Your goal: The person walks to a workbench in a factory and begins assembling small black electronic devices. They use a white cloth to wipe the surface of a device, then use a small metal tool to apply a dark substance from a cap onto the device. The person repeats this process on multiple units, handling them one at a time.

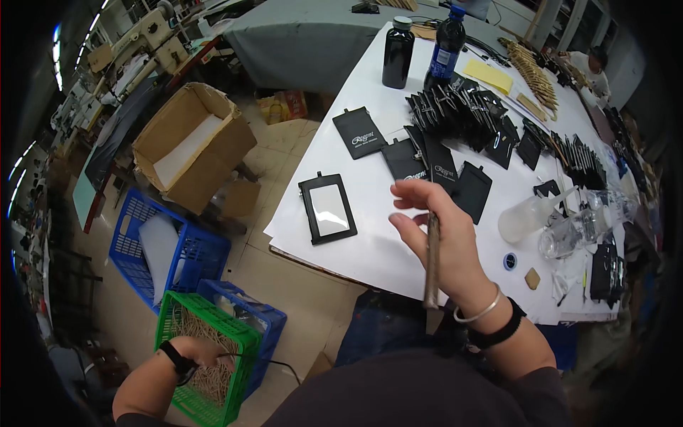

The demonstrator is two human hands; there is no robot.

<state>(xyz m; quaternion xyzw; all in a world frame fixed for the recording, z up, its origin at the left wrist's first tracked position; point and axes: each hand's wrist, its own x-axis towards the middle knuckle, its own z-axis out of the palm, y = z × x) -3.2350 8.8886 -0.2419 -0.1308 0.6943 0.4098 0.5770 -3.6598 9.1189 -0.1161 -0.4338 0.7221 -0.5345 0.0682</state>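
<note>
My right hand (445,224) is over the near part of the white table, its last fingers curled round a brown stick-like tool (432,267). The thumb and index finger stand apart, with nothing between them. A pale, narrow piece shows below the tool's lower end. Left of this hand lies a black card holder (331,210) with a clear window, flat on the table. Down at the lower left, my left hand (206,351) is over a green crate (245,338) of thin tan sticks (203,327). Its fingers close on a black cord (274,362) that trails to the right.
Black pouches (359,133) lie on the table, with a heap of them (455,114) behind. Two dark bottles (397,57) stand farther back. A squeeze bottle (523,219) is at the right. Blue crates (131,235) and a cardboard box (224,153) stand to the left.
</note>
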